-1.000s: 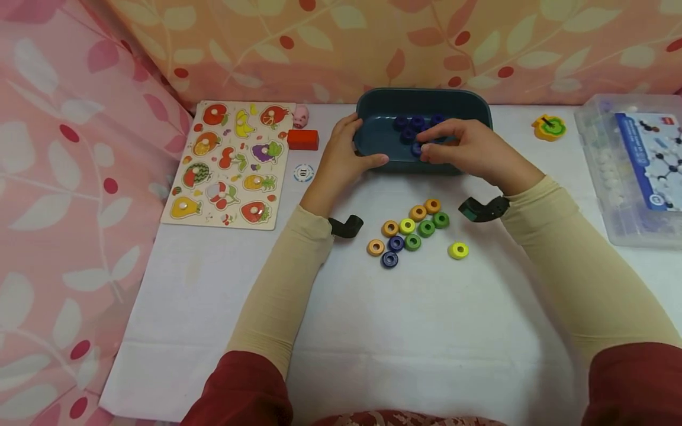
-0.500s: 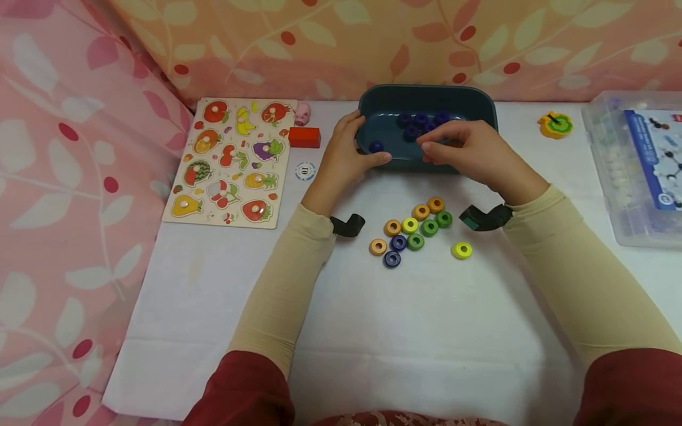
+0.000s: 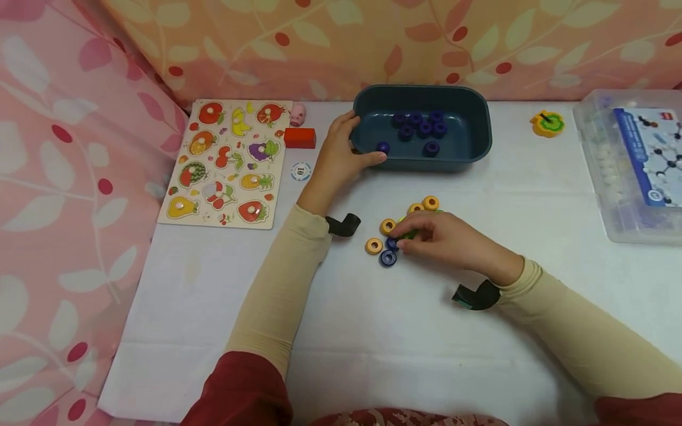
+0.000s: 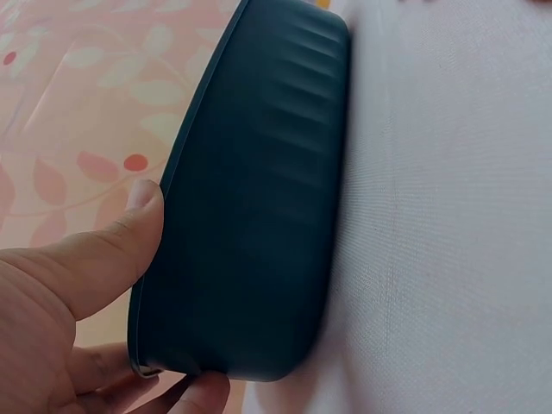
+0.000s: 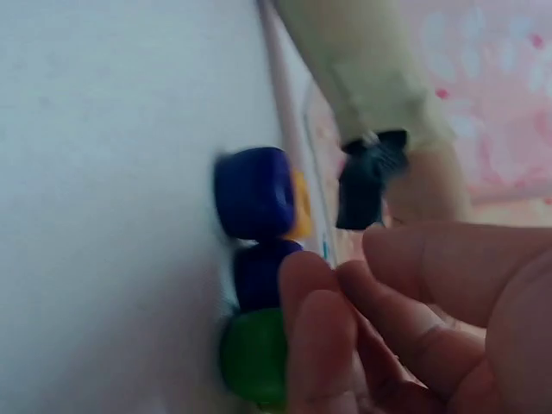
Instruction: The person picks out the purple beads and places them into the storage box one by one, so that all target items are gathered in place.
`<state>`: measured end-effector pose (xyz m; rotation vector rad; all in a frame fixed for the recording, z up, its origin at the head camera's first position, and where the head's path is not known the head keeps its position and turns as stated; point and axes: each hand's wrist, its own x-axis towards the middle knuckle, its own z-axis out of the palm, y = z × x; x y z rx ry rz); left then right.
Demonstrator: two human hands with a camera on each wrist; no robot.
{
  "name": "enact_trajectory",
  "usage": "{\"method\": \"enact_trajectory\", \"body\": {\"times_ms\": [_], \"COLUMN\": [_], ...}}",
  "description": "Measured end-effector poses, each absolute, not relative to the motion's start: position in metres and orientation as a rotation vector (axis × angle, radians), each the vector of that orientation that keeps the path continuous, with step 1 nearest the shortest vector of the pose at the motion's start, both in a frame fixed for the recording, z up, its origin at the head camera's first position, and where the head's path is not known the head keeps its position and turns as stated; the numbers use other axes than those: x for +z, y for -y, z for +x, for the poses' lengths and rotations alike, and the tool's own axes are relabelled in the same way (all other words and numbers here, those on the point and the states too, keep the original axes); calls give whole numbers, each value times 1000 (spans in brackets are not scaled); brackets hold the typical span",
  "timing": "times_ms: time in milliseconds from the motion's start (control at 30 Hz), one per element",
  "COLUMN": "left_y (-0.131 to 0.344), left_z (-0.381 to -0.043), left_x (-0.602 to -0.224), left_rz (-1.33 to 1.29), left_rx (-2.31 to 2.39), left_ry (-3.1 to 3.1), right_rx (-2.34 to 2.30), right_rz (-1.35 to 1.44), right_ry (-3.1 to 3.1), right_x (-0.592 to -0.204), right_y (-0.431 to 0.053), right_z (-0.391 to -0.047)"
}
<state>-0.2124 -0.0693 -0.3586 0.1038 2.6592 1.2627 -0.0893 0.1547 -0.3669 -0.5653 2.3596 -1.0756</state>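
Note:
My left hand [image 3: 341,151] grips the left end of a dark teal plastic container [image 3: 466,136], thumb on the near rim and fingers round its end. Several dark blue rings [image 3: 424,129] lie inside; another small blue piece [image 3: 383,148] sits by my thumb. My right hand [image 3: 450,239] is low over loose rings on the table, fingertips beside a blue ring [image 3: 392,244]. In the right wrist view, thumb and fingers stand apart, with that blue ring [image 5: 263,274] partly behind them. Another blue ring [image 3: 388,258], orange rings [image 3: 373,246] and a green ring [image 5: 252,354] are close by; my hand hides other rings.
At left lies a fruit puzzle board [image 3: 224,163], with a red block [image 3: 300,138], a pink pig figure [image 3: 298,114] and a round chip [image 3: 301,171] beside it. An apple-shaped toy [image 3: 547,124] and a clear plastic box [image 3: 613,225] are at right. Curtains border the table.
My right hand has let go of a blue ring in the container and moved back toward me to the loose rings. My left hand stays on the container.

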Motion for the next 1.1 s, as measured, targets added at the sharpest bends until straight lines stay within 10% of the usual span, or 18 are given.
{"method": "enact_trajectory", "body": {"times_ms": [1100], "left_y": [70], "left_z": [-213], "left_x": [-360], "left_rz": [99], "left_rx": [1289], "left_ry": [-2639], "right_rx": [-889], "right_rz": [-729], "right_ry": [-2551], "right_x": [-372], "right_y": [-147], "right_z": [-57]}}
